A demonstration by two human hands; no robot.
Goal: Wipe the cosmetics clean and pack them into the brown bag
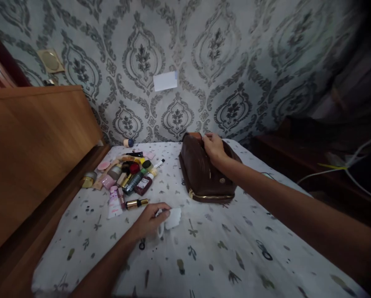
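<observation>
Left hand (151, 219), near centre, fingers pinching a scalloped white piece (174, 218); right hand (215, 149) touches the brown bag (196, 165), finger spread unclear; cosmetics (144, 184) lie left.

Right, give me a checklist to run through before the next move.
1. Left hand has hold of the white scalloped piece: ok.
2. Right hand at the top of the brown bag: ok.
3. Right hand's fingers fully visible: not ok, partly hidden.
4. Cosmetics pile apart from the bag: ok, patterned cloth shows between.
5. Contents of the bag: cannot tell, out of view.
</observation>
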